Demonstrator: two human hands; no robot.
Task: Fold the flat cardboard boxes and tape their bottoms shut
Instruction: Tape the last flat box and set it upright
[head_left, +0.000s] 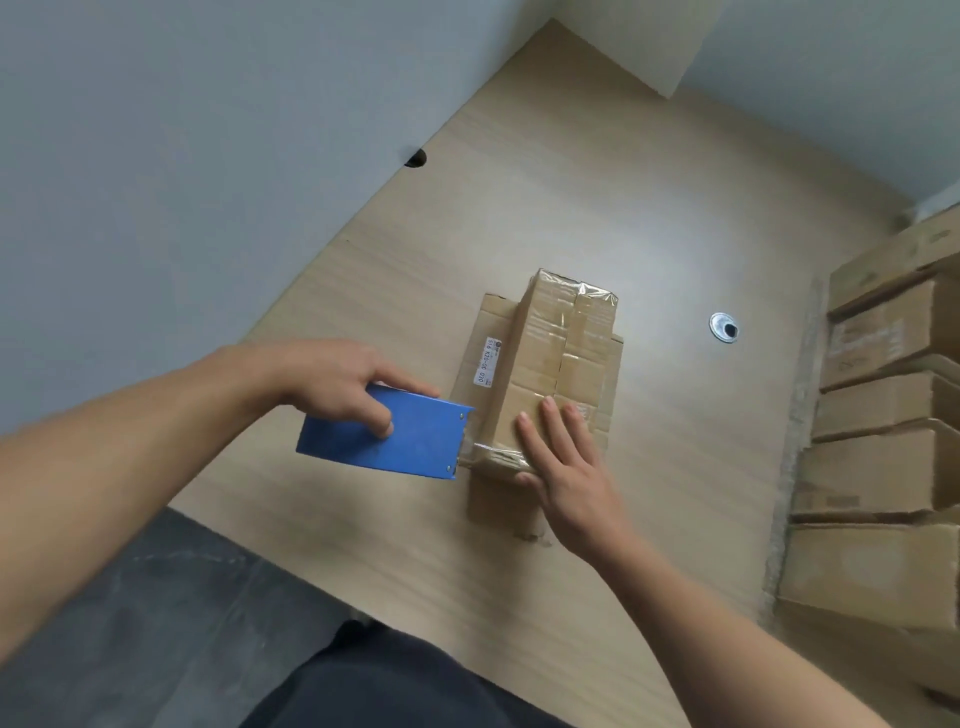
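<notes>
While the left hand (337, 384) curls its fingers and thumb round the blue tape dispenser (395, 441), the right hand (566, 467) lies flat, fingers straight and slightly spread, pressing on the near end of the cardboard box (545, 358). This box stands on the wooden table (649, 182), just right of the dispenser, whose mouth touches its near corner where clear tape (480, 448) stretches across. Glossy tape runs along the top seam. On its left side a white label (485, 361) reads roughly "516 K20-00 030". More stacked boxes (883, 395) sit far right
</notes>
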